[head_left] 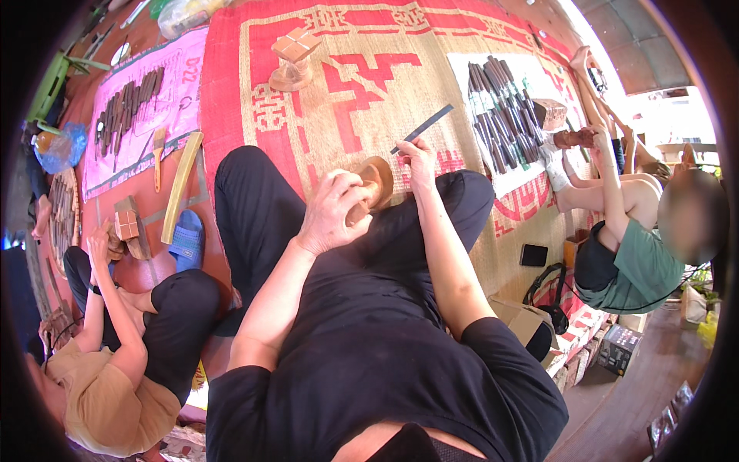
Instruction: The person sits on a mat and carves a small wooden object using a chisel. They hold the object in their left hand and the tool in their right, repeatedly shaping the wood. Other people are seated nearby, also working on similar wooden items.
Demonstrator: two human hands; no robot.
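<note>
My left hand (335, 208) is wrapped round a brown wooden carving (376, 183) with a rounded, flared end, held low between my knees. The fingers hide part of its shape. Just to the right, my right hand (418, 160) pinches one end of a dark, flat, narrow strip (425, 128), which slants up and away to the right. Whether the strip is a file or a blade I cannot tell. It is apart from the carving. Farther off on the mat stands a wooden piece (291, 75) with a round base and a block-like top marked with pale lines.
A red and straw-coloured mat (323, 131) lies ahead. Several dark tools (504, 115) rest on a white sheet at right, and more tools (127, 108) on a pink cloth at left. People sit on both sides, working wood. A phone (533, 255) lies right of my knee.
</note>
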